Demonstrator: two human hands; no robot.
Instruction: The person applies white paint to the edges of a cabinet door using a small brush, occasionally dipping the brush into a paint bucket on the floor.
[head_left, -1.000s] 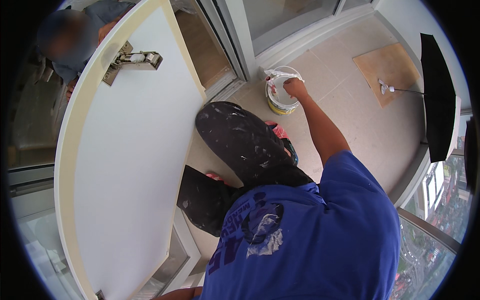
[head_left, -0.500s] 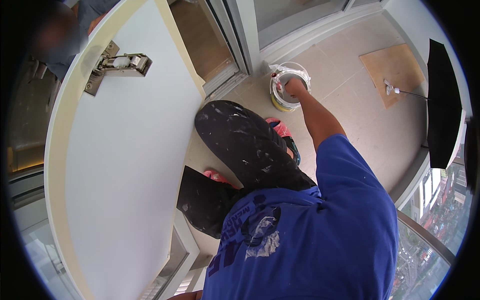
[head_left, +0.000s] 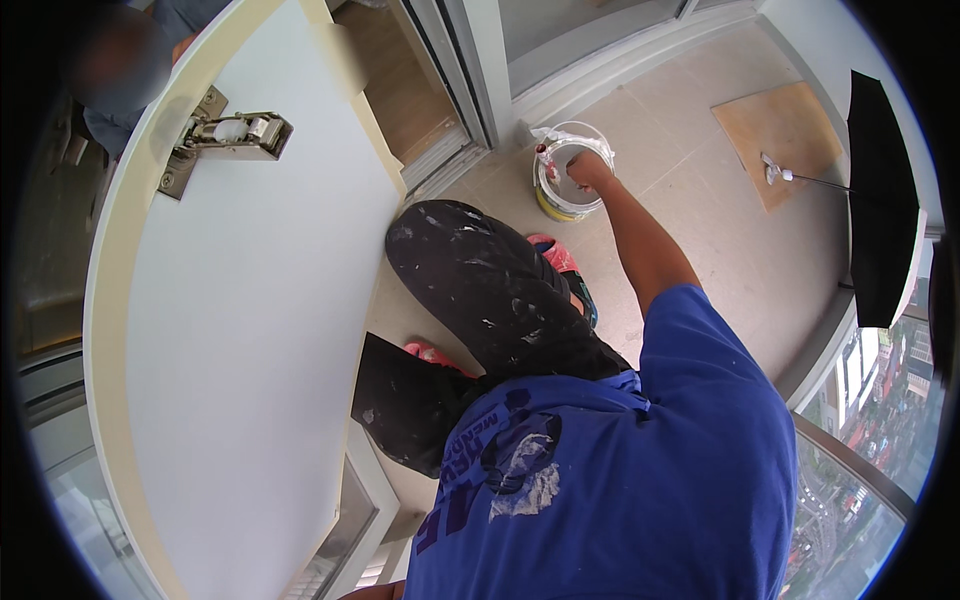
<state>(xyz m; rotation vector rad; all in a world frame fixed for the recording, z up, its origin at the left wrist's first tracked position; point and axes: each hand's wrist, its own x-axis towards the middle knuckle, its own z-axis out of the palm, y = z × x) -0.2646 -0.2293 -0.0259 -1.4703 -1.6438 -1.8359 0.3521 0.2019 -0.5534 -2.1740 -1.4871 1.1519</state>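
Observation:
My right arm stretches forward to a white paint bucket (head_left: 562, 207) standing on the tiled floor. Over the bucket's right side, my right hand (head_left: 588, 170) is closed, its fingers curled; whatever it grips cannot be made out. A tool with a reddish handle (head_left: 546, 160) leans inside the bucket at the left rim. Grey-white material (head_left: 566, 160) shows within. Of my left arm only a sliver appears at the lower edge, and the left hand is out of view. To my left stands a white door panel (head_left: 240, 330) edged with masking tape, with a metal hinge (head_left: 232, 137) near its top.
A brown board (head_left: 790, 125) lies on the floor at the far right, beside an open black umbrella (head_left: 880, 200). Glass railing (head_left: 850, 500) borders the right. A sliding door track (head_left: 445, 170) runs beyond the panel. Behind the panel, another person (head_left: 120, 60) is partly visible.
My right hand has lifted slightly and drawn to the right side of the bucket, fingers more visibly curled. The view has shifted a little; the bucket and panel stay put.

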